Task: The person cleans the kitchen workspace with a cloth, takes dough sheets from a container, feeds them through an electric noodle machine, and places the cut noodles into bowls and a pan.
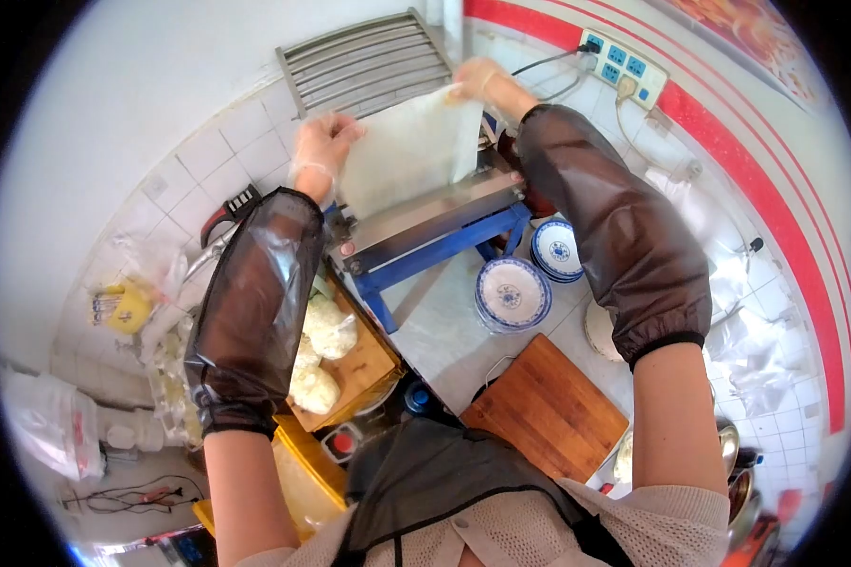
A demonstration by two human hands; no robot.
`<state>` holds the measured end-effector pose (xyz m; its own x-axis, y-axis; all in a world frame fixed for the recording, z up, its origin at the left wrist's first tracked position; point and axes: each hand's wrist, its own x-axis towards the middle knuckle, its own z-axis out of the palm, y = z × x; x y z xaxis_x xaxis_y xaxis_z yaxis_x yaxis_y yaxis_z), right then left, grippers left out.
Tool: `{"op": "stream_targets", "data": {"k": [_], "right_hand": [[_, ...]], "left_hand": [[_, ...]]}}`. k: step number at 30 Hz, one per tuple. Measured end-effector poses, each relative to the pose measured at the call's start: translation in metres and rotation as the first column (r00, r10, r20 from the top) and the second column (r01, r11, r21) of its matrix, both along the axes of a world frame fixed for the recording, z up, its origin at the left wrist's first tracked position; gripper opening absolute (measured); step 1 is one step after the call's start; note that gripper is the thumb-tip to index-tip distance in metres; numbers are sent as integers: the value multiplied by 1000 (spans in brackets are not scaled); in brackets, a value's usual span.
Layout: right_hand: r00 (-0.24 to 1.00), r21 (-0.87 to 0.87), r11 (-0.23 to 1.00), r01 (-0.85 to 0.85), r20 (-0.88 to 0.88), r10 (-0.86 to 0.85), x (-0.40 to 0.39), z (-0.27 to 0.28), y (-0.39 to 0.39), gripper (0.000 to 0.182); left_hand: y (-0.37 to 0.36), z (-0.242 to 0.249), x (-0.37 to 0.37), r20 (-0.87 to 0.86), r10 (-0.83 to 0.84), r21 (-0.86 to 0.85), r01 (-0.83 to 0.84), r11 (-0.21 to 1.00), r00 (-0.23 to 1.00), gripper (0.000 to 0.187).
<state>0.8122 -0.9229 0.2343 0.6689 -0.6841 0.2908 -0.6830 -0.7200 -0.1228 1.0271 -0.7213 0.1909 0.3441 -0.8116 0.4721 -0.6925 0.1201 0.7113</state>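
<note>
A wide, pale dough sheet (408,151) hangs upright over the metal dough-rolling machine (440,215) on its blue frame. Its lower edge meets the top of the machine. My left hand (321,149) pinches the sheet's upper left corner, while my right hand (488,85) grips the upper right corner. Both hands wear thin clear plastic gloves, and dark translucent sleeves cover the forearms. Behind the sheet, a slatted metal rack (364,66) leans at the wall. The rollers themselves are hidden.
Blue-and-white plates (512,295) are stacked right of the machine. A wooden cutting board (547,406) lies nearer me. Pale dough lumps (314,387) rest on a wooden board at left. A power strip (624,66) with plugged-in cords is on the right wall.
</note>
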Motion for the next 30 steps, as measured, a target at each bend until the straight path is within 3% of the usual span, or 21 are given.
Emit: {"op": "stream_targets", "data": {"k": [4, 6, 9, 13, 15, 18, 19, 22, 24, 26, 28, 29, 30], "right_hand": [[994, -58, 994, -94, 48, 97, 2, -17, -12, 43], [978, -23, 998, 53, -201, -57, 9, -8, 3, 45], [955, -27, 994, 108, -275, -111, 12, -8, 18, 43], [986, -53, 998, 43, -156, -51, 10, -27, 7, 41], [885, -79, 981, 178, -424, -194, 31, -36, -10, 39], [877, -89, 993, 75, -468, -108, 21, -34, 0, 32], [877, -88, 993, 75, -469, -107, 15, -36, 2, 32], [928, -132, 971, -198, -344, 143, 5, -40, 9, 29], [927, -68, 996, -55, -374, 26, 15, -39, 16, 27], [937, -52, 994, -94, -341, 71, 8, -47, 12, 26], [945, -37, 991, -132, -307, 114, 4, -52, 14, 26], [984, -37, 997, -69, -169, 62, 3, -56, 19, 25], [1000, -29, 1000, -6, -28, 5, -1, -63, 27, 24]], "left_hand": [[-1, -9, 1, -34, -3, 37, 4, 999, 999, 17], [-7, -21, 6, -32, -10, 20, 11, 1000, 999, 16], [-5, -25, 4, 3, -1, 36, 1, 999, 1000, 15], [-1, -30, -1, 89, 18, 90, -26, 996, 996, 14], [-1, -37, -1, 120, 28, 85, -38, 996, 992, 13], [-1, -49, -1, 160, 42, 79, -55, 995, 986, 13], [-3, -54, 0, 168, 45, 78, -59, 995, 985, 12], [-6, -64, 4, 230, 33, 73, -51, 996, 973, 12], [-4, -71, 2, 224, 42, 58, -56, 997, 974, 11], [-1, -74, -1, 219, 50, 44, -61, 997, 975, 11], [3, -73, -5, 356, 36, 79, -69, 994, 934, 12], [8, -74, -11, 356, 31, 85, -65, 994, 934, 12], [14, -78, -20, 392, 102, -48, -91, 995, 914, 16]]}}
